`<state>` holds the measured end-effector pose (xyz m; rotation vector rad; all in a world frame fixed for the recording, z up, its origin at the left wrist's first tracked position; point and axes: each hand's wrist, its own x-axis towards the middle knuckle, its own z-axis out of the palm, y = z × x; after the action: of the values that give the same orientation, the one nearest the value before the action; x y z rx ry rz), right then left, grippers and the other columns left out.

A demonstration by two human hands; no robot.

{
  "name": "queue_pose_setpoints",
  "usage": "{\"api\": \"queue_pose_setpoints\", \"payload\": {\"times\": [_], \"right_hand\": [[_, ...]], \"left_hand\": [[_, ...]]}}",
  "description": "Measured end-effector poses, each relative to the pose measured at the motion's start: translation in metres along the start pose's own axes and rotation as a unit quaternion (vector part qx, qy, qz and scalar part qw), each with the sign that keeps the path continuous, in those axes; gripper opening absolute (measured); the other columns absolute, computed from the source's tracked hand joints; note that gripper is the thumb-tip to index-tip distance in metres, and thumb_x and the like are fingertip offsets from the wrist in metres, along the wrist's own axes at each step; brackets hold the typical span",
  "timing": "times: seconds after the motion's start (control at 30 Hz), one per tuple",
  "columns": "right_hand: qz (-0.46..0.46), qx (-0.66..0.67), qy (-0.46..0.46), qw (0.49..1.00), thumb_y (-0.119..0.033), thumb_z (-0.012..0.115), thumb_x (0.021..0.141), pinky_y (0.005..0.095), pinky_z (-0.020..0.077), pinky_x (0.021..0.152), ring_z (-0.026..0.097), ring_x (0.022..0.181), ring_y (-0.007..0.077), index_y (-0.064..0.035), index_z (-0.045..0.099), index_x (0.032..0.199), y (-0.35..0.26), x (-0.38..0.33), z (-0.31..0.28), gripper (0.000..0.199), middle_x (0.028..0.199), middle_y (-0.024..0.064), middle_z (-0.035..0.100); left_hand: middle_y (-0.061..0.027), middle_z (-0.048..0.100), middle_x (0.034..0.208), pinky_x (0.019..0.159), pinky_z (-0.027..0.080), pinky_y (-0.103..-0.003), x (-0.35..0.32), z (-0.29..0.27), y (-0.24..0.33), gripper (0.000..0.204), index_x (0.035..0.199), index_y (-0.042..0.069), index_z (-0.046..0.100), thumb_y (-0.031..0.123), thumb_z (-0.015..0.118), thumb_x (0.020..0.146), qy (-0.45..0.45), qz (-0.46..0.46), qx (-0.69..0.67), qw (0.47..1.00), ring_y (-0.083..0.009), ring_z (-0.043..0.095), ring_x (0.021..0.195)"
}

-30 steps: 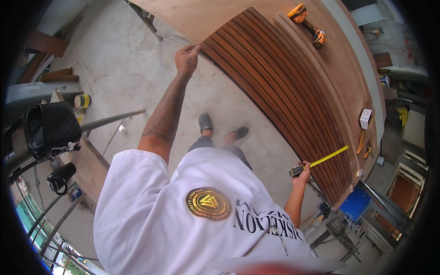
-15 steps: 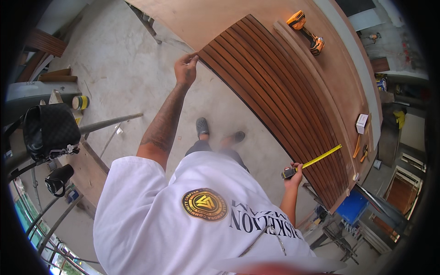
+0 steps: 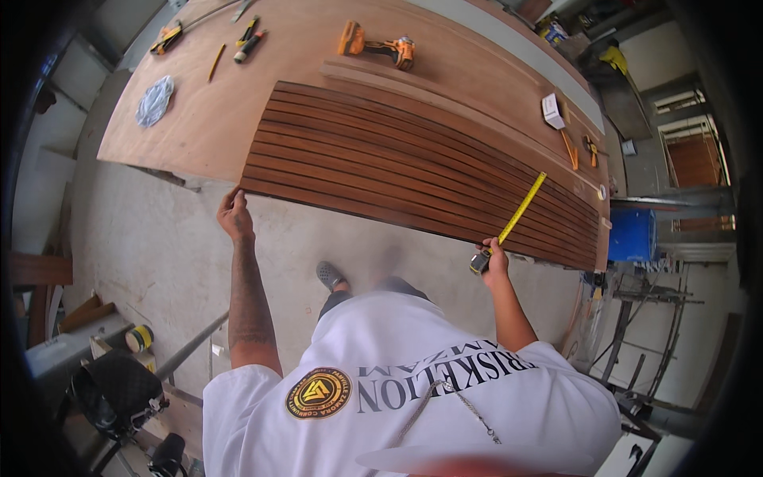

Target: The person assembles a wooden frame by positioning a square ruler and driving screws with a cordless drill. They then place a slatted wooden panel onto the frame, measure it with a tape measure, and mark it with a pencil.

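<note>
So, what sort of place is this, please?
Most likely a woodworking workshop or a carpentry area: a wide, light-brown wooden worktable bears a long, dark-brown grooved wood-like panel and an orange-and-black power tool, and a yellow tape measure lies extended across the panel.

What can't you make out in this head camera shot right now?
All in the head view:
Slatted panel: underside hidden by its own top face.
Tape blade: fine markings too small to read.
Right shoe: blurred.
Pale brim shape: blurred, cut off by the lower edge.
</note>
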<state>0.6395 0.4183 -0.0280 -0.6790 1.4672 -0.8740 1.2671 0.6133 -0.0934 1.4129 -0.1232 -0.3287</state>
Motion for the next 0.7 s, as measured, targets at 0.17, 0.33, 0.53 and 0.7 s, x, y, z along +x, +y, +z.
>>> {"api": "queue_pose_setpoints", "payload": {"times": [0.17, 0.33, 0.53, 0.7], "right_hand": [[0.004, -0.006, 0.021, 1.000, -0.045, 0.054, 0.109, 0.0364, 0.0548, 0.072, 0.068, 0.087, 0.0187, -0.0132, 0.063, 0.099, 0.005, -0.002, 0.007, 0.035, 0.094, 0.0055, 0.067], [-0.002, -0.049, 0.014, 0.999, -0.042, 0.051, 0.110, 0.0348, 0.0549, 0.072, 0.070, 0.086, 0.0176, -0.0110, 0.062, 0.095, -0.006, -0.010, 0.012, 0.037, 0.093, 0.0048, 0.067], [0.003, -0.075, 0.008, 0.997, -0.040, 0.050, 0.110, 0.0335, 0.0542, 0.073, 0.069, 0.083, 0.0168, -0.0100, 0.062, 0.093, -0.012, -0.006, 0.011, 0.037, 0.087, 0.0039, 0.064], [-0.015, -0.165, 0.045, 0.985, -0.039, 0.052, 0.109, 0.0331, 0.0455, 0.066, 0.056, 0.072, 0.0136, -0.0101, 0.064, 0.086, -0.012, 0.000, 0.013, 0.039, 0.085, 0.0018, 0.061]], "left_hand": [[-0.0036, 0.071, 0.097, 0.078, 0.049, -0.029, 0.025, -0.008, -0.019, 0.017, 0.109, 0.000, 0.074, 0.007, 0.067, 0.096, -0.031, -0.004, -0.006, 0.999, -0.0125, 0.061, 0.087], [-0.0050, 0.067, 0.094, 0.076, 0.048, -0.029, 0.027, -0.002, -0.008, 0.017, 0.105, -0.004, 0.072, 0.005, 0.062, 0.095, -0.015, -0.017, -0.039, 0.999, -0.0136, 0.057, 0.082], [-0.0089, 0.070, 0.101, 0.078, 0.050, -0.032, 0.011, 0.006, 0.018, 0.017, 0.108, -0.003, 0.072, 0.004, 0.061, 0.097, -0.015, 0.003, 0.060, 0.998, -0.0176, 0.061, 0.086], [-0.0100, 0.070, 0.100, 0.076, 0.050, -0.032, 0.013, 0.007, 0.026, 0.019, 0.109, -0.003, 0.072, 0.005, 0.063, 0.094, -0.030, -0.010, 0.084, 0.996, -0.0190, 0.061, 0.085]]}}
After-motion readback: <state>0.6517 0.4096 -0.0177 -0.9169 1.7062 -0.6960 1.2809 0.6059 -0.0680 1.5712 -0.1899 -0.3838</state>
